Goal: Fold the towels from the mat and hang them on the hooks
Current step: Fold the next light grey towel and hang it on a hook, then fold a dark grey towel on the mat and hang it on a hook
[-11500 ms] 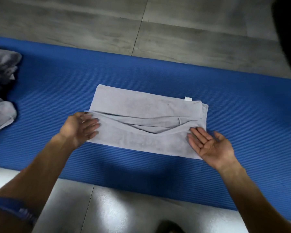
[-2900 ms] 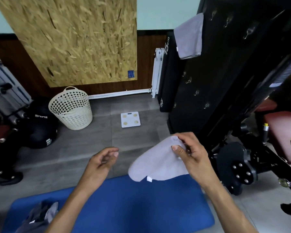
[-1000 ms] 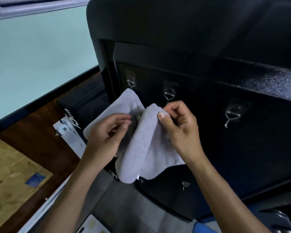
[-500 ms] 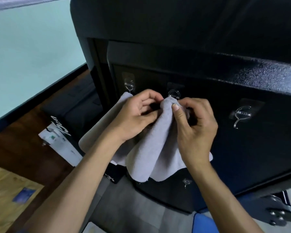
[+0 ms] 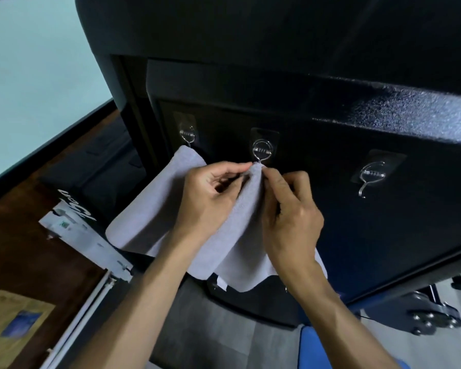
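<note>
A folded grey towel (image 5: 244,235) hangs from its top fold, which sits right at the lower end of the middle metal hook (image 5: 261,151) on the black panel. My left hand (image 5: 210,198) pinches the fold from the left and my right hand (image 5: 290,217) pinches it from the right. Behind them a second grey towel (image 5: 155,209) hangs from the left hook (image 5: 187,135). The right hook (image 5: 370,177) is bare. Whether the fold is over the hook's tip is hidden by my fingers.
The hooks are stuck on a black panel (image 5: 383,235) under a thick black overhang (image 5: 277,49). A corner of the blue mat (image 5: 320,344) shows at the bottom. A white radiator (image 5: 85,243) and dark wood skirting lie left, with a chipboard sheet (image 5: 11,328) at the lower left.
Both hands have raised the towel's top fold up to the middle hook's lower end, and they now pinch it closer together. The view has shifted slightly right.
</note>
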`<state>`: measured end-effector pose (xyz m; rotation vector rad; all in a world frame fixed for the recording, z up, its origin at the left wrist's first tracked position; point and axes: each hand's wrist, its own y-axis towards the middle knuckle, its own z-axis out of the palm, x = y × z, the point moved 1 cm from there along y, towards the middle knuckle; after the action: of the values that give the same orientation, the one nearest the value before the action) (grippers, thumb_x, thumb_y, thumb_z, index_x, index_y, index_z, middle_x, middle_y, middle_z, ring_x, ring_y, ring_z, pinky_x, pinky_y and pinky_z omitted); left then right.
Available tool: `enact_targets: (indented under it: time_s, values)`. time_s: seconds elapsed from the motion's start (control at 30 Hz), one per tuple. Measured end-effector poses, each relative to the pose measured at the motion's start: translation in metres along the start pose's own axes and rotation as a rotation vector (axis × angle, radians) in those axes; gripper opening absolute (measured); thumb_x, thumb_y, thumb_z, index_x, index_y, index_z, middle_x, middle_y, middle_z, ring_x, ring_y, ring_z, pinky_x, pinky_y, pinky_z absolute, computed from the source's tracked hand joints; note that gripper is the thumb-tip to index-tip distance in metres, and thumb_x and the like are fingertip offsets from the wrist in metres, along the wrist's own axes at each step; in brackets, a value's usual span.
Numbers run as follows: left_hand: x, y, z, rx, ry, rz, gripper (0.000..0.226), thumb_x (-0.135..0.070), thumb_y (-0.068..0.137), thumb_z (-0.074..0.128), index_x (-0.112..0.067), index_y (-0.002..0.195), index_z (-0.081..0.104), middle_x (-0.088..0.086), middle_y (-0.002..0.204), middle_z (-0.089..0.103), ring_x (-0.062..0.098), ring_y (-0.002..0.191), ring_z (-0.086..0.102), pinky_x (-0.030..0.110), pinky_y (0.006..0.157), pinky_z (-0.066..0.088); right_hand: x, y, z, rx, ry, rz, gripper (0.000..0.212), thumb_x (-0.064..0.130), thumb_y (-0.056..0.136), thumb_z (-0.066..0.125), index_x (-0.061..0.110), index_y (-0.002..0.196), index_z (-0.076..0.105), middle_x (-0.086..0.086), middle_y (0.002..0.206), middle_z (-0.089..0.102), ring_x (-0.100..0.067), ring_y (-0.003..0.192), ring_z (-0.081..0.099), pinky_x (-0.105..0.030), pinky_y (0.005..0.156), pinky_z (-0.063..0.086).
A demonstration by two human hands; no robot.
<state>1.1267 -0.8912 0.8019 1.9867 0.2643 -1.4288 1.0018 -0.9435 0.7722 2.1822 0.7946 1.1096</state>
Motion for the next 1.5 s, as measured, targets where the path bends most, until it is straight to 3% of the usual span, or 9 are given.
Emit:
enact_targets:
  time_s: [0.23,0.4,0.53,0.67,0.87,1.0,1.13,1.3,1.5]
  values:
    - [-0.005,-0.020,0.003,0.041,0.017,-0.051,0.031,-0.004,0.096,0.054,-0.017,0.121,0.065,-0.012,0.114,0.069,-0.002,0.111,0.061,0.019,0.094,0.049,0.006,-0.001,0.001,0.026,-0.176,0.017,0.037,0.013,0.094,0.046,0.020,0.127,0.061,-0.005,0.097,0.055,-0.023,0.078,0.046,-0.038,0.068,0.039]
    - [0.014,-0.055,-0.015,0.150,0.263,-0.099,0.027,-0.031,0.098,0.046,-0.025,0.119,0.062,-0.019,0.107,0.065,-0.002,0.104,0.060,0.024,0.087,0.051,0.001,-0.031,-0.008,0.153,-0.118,0.086,0.049,0.026,0.092,0.047,0.022,0.140,0.048,-0.005,0.126,0.050,-0.022,0.100,0.047,-0.036,0.081,0.041]
    - [0.038,-0.124,-0.026,0.060,0.103,-0.120,0.034,-0.027,0.096,0.052,-0.026,0.130,0.054,-0.014,0.124,0.058,-0.007,0.110,0.055,0.007,0.086,0.043,-0.009,-0.122,-0.028,0.134,-0.115,0.268,0.054,0.020,0.091,0.059,0.019,0.142,0.043,-0.004,0.139,0.043,-0.022,0.116,0.046,-0.035,0.093,0.043]
    - [0.068,-0.209,-0.034,0.013,0.065,-0.176,0.039,-0.026,0.090,0.054,-0.024,0.129,0.050,-0.004,0.127,0.056,0.009,0.117,0.054,0.026,0.095,0.045,-0.017,-0.245,-0.060,0.205,-0.126,0.533,0.047,0.028,0.095,0.053,0.025,0.140,0.041,0.004,0.139,0.042,-0.018,0.119,0.048,-0.041,0.094,0.047]
    - [0.078,-0.298,0.015,0.468,0.067,-0.305,0.046,-0.032,0.086,0.054,-0.041,0.130,0.046,-0.015,0.133,0.052,0.000,0.119,0.051,0.029,0.098,0.046,-0.006,-0.386,-0.136,0.244,-0.235,0.910,0.047,0.044,0.095,0.046,0.029,0.139,0.042,0.010,0.137,0.045,-0.012,0.119,0.047,-0.031,0.099,0.043]
    - [0.047,-0.325,0.094,0.796,0.049,-0.202,0.048,-0.027,0.088,0.057,-0.035,0.135,0.046,-0.014,0.133,0.053,-0.003,0.118,0.050,0.025,0.099,0.042,0.003,-0.444,-0.182,0.147,-0.223,1.108,0.049,0.064,0.093,0.032,0.040,0.136,0.037,0.018,0.133,0.044,-0.004,0.117,0.048,-0.031,0.097,0.045]
    - [0.006,-0.369,0.197,1.097,0.026,-0.063,0.050,-0.030,0.087,0.056,-0.037,0.135,0.045,-0.016,0.129,0.054,-0.008,0.115,0.050,0.009,0.093,0.040,0.002,-0.497,-0.238,-0.039,-0.203,1.309,0.044,0.064,0.094,0.030,0.046,0.135,0.034,0.022,0.131,0.044,0.000,0.116,0.048,-0.034,0.099,0.043]
    - [-0.045,-0.456,0.327,1.373,0.014,0.065,0.052,-0.023,0.090,0.062,-0.028,0.139,0.047,-0.008,0.129,0.057,0.002,0.116,0.055,0.026,0.099,0.044,-0.009,-0.550,-0.320,-0.232,-0.243,1.502,0.062,0.076,0.088,0.021,0.048,0.143,0.029,0.027,0.142,0.034,0.007,0.131,0.033,-0.032,0.112,0.030]
    - [-0.114,-0.579,0.445,1.606,-0.031,0.223,0.052,-0.021,0.092,0.062,-0.029,0.140,0.045,-0.010,0.130,0.056,0.003,0.117,0.053,0.022,0.094,0.042,-0.038,-0.603,-0.415,-0.362,-0.217,1.662,0.071,0.081,0.081,0.013,0.053,0.146,0.018,0.037,0.147,0.017,0.016,0.135,0.014,-0.025,0.115,0.018]
